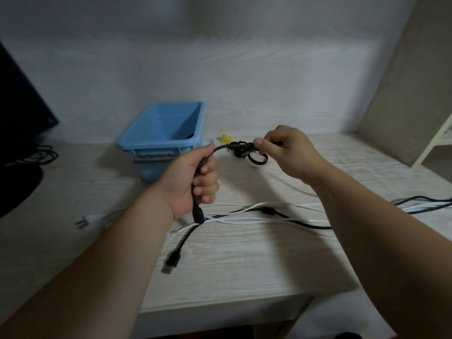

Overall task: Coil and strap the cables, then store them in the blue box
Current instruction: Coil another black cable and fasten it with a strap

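Head view, centre of frame. Left hand (193,179) clenched round a black cable (221,148), fingers curled, held above the table (244,270). The cable rises out of the top of the fist and arcs right to the right hand (286,152), which pinches it between thumb and fingers. A thick black plug end (198,214) hangs below the left fist.

Just under the right hand: small black strap loops (256,159) on the table, a yellow piece (226,138) behind them; cannot tell what it is.

Blue box (159,142) upright at the back of the table, left of centre, behind the left hand. A dark shape shows in its near right corner; not identifiable.

Lower centre: white cables (244,220) and a second black cable (310,225) crossing, running off to the right edge. USB plug (171,263) below the left hand. White plug (85,220) lower left.
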